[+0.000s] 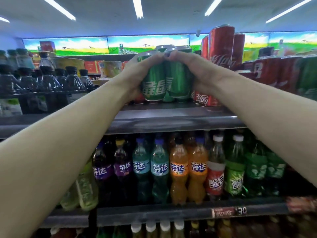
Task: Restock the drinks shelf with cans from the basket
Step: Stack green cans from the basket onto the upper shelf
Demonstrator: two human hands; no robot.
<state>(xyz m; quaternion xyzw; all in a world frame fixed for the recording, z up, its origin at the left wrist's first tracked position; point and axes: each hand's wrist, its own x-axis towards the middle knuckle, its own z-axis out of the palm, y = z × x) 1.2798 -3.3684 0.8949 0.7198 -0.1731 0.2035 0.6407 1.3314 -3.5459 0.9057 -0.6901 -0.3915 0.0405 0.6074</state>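
Green cans [164, 83] clasped between left hand [137, 73] and right hand [199, 73] over top shelf [171, 117] (red cans [221, 47] alongside).

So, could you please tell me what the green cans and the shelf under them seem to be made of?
Green cans: likely aluminium, glossy printed sides and bare silvery tops. Shelf: probably painted metal, dark grey with a dull sheen along its thin front edge.

Green cans [164, 83] upright, clustered on top shelf [171, 117] w/ silver lids.
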